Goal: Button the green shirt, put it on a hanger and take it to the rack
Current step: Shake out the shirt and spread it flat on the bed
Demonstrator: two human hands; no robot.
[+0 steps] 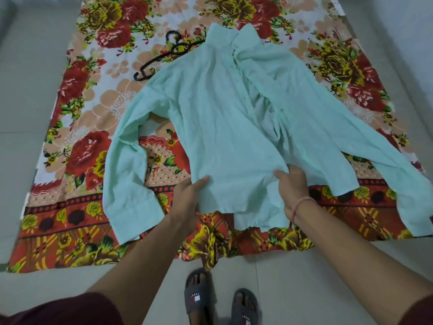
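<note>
- Green shirt [225, 127] lies front-up on the floral sheet [77, 165], collar at the far end, hem toward the person, both sleeves spread out to the sides
- Placket looks open from abt mid-chest down: right front panel falls away & paler inner cloth shows in the gap; near the collar the edges meet, but can't tell if any button there is done
- Left hand [187, 198] grips the hem at the shirt's left side, thumb on top, fingers tucked under the cloth
- Right hand [293, 184] pinches the lower edge by the open placket, thumb & fingers closed on a fold; pink band on that wrist
- Step, as I read it: straightening the shirt flat, buttoning not yet begun
- Next move needs the 2 front edges pulled together & aligned, then each button fed thru its hole w/ both hands
- Black hanger [164, 55] lies just beyond the left shoulder, its far arm hidden under the shirt
- Buttons too small to count; right cuff cut off at frame edge; no rack in view
- Sheet lies on pale floor tiles [28, 90]; slippered feet [220, 301] at bottom
</note>
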